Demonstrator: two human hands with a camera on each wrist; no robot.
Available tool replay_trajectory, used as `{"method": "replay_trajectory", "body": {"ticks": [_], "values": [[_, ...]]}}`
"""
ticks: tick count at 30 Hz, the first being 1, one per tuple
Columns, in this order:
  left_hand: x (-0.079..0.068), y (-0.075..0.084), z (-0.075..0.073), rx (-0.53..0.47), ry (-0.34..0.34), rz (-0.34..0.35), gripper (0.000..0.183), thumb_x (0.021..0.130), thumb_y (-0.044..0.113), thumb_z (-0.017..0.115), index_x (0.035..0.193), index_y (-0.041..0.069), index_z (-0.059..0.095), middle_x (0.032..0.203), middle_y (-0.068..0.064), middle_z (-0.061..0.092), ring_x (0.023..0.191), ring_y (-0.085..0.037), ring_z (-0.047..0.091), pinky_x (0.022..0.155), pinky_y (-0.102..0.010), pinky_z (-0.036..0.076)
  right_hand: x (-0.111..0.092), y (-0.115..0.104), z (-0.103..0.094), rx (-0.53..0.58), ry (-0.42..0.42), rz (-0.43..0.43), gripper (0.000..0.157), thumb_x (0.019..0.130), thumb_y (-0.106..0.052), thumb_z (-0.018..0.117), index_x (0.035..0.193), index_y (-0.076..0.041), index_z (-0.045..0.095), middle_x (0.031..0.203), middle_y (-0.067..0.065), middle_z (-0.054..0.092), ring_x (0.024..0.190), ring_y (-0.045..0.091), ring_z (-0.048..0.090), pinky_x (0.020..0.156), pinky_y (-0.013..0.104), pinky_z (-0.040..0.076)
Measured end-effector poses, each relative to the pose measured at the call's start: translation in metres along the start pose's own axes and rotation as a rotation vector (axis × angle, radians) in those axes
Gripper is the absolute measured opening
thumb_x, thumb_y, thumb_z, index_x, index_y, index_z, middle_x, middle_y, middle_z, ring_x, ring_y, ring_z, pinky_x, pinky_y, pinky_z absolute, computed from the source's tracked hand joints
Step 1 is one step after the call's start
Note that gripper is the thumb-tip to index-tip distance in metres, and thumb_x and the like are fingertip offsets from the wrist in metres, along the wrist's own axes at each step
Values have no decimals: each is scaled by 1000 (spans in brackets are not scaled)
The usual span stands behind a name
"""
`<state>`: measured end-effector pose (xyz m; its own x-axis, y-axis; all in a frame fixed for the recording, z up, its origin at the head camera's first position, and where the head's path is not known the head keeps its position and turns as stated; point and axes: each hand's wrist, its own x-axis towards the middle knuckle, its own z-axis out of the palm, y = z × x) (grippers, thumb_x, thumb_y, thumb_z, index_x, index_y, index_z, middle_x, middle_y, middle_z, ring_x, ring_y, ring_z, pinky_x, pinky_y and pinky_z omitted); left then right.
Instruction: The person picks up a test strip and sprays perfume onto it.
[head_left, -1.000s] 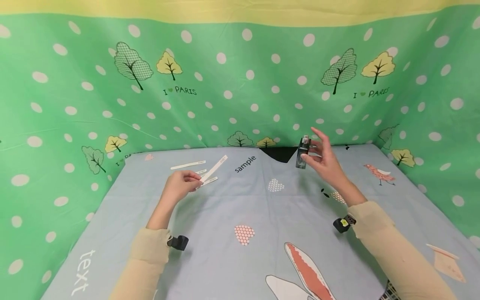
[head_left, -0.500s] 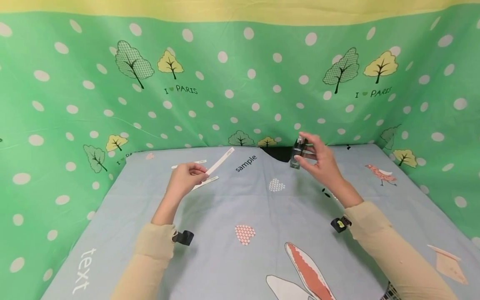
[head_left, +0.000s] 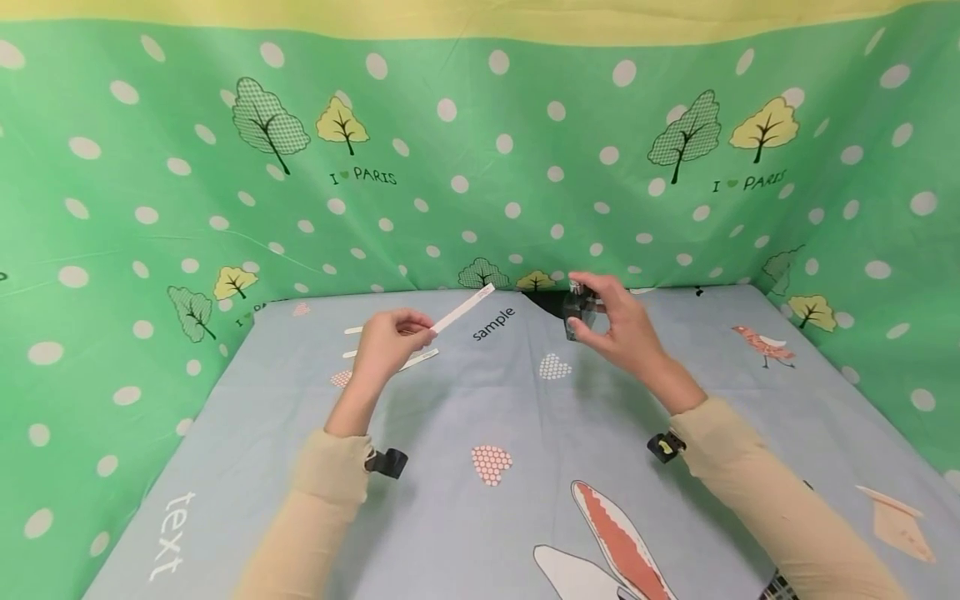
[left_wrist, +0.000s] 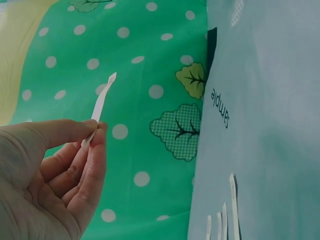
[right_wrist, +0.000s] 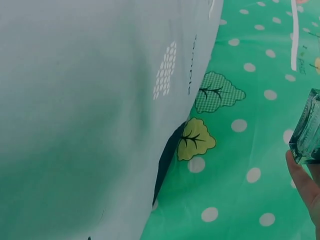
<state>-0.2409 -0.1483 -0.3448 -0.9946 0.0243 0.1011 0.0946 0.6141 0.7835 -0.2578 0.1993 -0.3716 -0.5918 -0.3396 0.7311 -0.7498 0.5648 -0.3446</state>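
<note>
A white paper test strip [head_left: 467,307] is pinched between the thumb and fingers of my left hand [head_left: 386,346]. Its free end points up and to the right, towards the bottle, and the left wrist view shows the strip [left_wrist: 101,102] slightly bent. My right hand [head_left: 628,323] holds a small dark, clear-glass perfume bottle [head_left: 576,315] upright above the table. The index finger lies on the bottle's silver spray top, and the thumb is low on its near side. Strip and bottle are apart. In the right wrist view only part of the bottle [right_wrist: 307,131] shows.
Several more white strips [head_left: 426,358] lie on the table behind and below my left hand; the left wrist view shows these strips [left_wrist: 234,202] side by side. A grey-blue printed cloth [head_left: 450,517] covers the table. Behind it hangs a green dotted curtain [head_left: 480,192].
Both hands have moved towards each other: the left one right and slightly up with its strip, the right one leftwards with the bottle. My right index finger has come down onto the spray top.
</note>
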Motion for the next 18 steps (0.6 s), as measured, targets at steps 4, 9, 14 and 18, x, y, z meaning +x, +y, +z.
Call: {"method": "replay_trajectory", "body": {"ticks": [4, 9, 14, 18], "values": [[2, 4, 3, -10, 20, 13, 16, 90, 16, 72, 103, 7, 75, 97, -13, 77, 86, -25, 74, 68, -22, 53, 3, -2, 6, -51, -6, -46, 65, 83, -17, 75, 142, -13, 48, 122, 15, 61, 95, 23, 58, 72, 37, 57], [3, 9, 5, -11, 35, 20, 15, 90, 17, 73, 102, 8, 75, 96, -11, 77, 85, -23, 74, 68, -22, 53, 6, -6, 12, -91, -25, -60, 69, 81, -19, 80, 142, -15, 49, 116, 14, 62, 87, 22, 60, 64, 34, 52], [3, 13, 8, -12, 35, 18, 15, 90, 17, 73, 102, 8, 75, 96, -11, 77, 87, -25, 74, 70, -26, 55, 8, -11, 18, -150, -53, -72, 70, 81, -22, 82, 142, -17, 49, 111, 15, 62, 73, 22, 58, 54, 29, 47], [4, 17, 10, -20, 30, 13, 15, 90, 18, 73, 101, 9, 75, 97, -11, 77, 89, -25, 75, 73, -30, 57, 10, -16, 22, -180, -59, -81, 70, 81, -25, 83, 142, -18, 51, 109, 15, 63, 69, 21, 56, 51, 28, 42]]}}
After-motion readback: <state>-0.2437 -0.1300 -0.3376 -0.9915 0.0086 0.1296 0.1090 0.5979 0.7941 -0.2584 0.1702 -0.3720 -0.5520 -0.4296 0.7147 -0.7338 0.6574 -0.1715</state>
